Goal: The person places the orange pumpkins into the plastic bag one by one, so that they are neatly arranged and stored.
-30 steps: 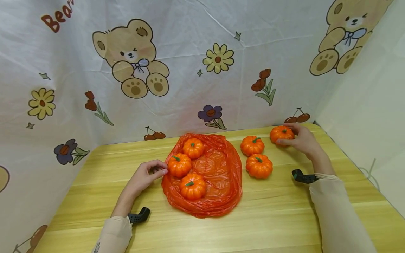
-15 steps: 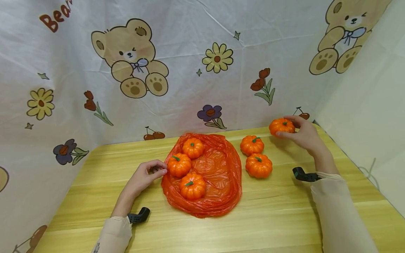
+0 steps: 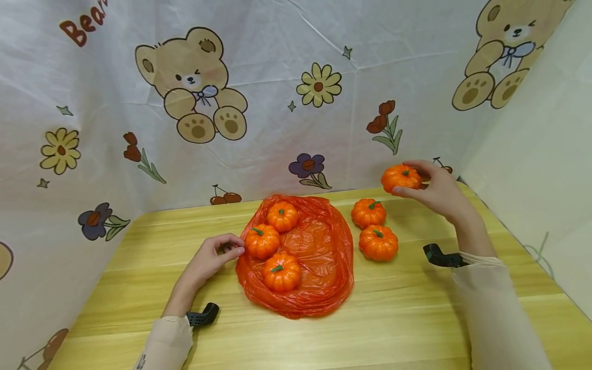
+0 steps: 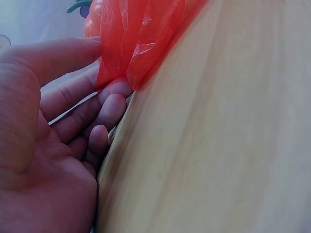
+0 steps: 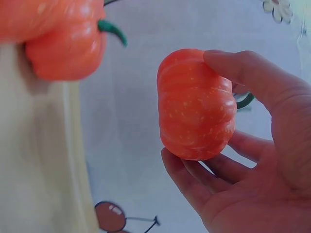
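Observation:
My right hand [image 3: 437,191] grips a small orange pumpkin [image 3: 400,179] with a green stem, raised above the table's back right part. In the right wrist view the thumb presses one side of the held pumpkin [image 5: 194,109] and the fingers support the other. A red plastic bag [image 3: 324,257] lies spread on the table, its rim rolled into a ring, with three pumpkins [image 3: 282,272] at its left side. Thumb and fingers of my left hand [image 3: 214,259] pinch the bag's left rim, seen closely as red film [image 4: 141,43] in the left wrist view.
Two more pumpkins, a rear one [image 3: 368,213] and a front one [image 3: 378,243], stand on the wooden table [image 3: 370,318] right of the bag. A cloth printed with bears and flowers [image 3: 268,128] hangs behind the table. A pale wall [image 3: 546,195] rises on the right.
My right hand has lifted its pumpkin off the table and carried it up and slightly left. The left hand, the bag and the other pumpkins have stayed put.

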### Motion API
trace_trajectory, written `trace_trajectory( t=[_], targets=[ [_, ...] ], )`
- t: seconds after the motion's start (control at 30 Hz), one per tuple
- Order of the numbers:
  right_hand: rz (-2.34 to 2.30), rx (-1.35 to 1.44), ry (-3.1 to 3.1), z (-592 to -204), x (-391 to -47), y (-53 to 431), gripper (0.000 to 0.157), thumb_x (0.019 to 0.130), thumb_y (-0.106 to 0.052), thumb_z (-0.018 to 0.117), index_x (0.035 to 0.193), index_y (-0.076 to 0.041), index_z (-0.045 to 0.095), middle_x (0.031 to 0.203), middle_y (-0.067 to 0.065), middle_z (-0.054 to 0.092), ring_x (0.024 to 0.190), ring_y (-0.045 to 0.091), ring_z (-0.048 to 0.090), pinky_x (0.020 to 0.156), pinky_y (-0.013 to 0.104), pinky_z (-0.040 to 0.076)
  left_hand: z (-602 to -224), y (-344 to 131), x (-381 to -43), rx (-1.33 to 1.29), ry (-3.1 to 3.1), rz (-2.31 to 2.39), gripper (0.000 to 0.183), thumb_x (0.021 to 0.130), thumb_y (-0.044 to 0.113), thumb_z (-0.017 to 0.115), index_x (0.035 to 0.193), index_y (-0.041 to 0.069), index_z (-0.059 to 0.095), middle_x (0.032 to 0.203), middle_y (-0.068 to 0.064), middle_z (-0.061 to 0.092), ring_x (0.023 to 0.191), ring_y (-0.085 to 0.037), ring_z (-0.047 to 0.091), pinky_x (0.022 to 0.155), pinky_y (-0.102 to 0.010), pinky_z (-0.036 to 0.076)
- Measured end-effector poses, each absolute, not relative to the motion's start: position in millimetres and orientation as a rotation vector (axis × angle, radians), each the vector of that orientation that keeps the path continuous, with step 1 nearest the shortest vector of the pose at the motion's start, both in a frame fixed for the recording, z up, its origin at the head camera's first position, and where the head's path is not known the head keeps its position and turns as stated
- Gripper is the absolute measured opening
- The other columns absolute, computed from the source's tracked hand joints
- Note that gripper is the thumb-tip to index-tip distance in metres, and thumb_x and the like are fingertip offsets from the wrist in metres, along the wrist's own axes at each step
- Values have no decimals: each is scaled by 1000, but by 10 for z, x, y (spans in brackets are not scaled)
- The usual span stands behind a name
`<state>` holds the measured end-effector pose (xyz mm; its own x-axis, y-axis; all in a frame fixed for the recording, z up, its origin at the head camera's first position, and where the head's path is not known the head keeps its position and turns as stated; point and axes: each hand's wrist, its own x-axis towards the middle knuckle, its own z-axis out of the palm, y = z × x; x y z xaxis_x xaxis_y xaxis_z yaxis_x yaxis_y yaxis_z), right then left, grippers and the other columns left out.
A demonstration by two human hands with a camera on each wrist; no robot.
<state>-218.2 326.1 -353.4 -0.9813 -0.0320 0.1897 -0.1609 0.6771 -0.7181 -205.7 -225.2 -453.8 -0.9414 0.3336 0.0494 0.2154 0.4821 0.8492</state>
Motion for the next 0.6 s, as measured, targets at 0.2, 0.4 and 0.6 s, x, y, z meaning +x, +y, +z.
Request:
trace_trajectory(
  t=[0.2, 0.4, 0.6],
  targets=[
    [1189, 239, -2740, -3424, -2147, 3048, 75, 92, -39, 83, 154, -12, 50, 145, 17, 58, 123, 38, 62, 88, 15, 48, -4544, -2257, -2055, 484, 2589, 1471, 13, 99, 23, 76, 110, 15, 77, 102, -4, 74, 81, -19, 58, 71, -25, 48],
    [1230, 324, -2734, -3393, -2136, 2857, 74, 92, -35, 84, 153, -14, 51, 148, 16, 57, 126, 42, 62, 106, 58, 51, -4540, -2255, -2060, 485, 2593, 1469, 13, 99, 23, 76, 109, 15, 77, 102, -4, 74, 82, -19, 58, 72, -25, 48],
    [1243, 441, -2737, -3402, -2132, 2597, 71, 92, -32, 84, 152, -10, 51, 147, 14, 58, 129, 38, 61, 108, 59, 50, -4538, -2257, -2065, 473, 2609, 1446, 13, 98, 23, 77, 109, 16, 77, 102, -3, 74, 82, -18, 58, 71, -25, 47]
  ],
)
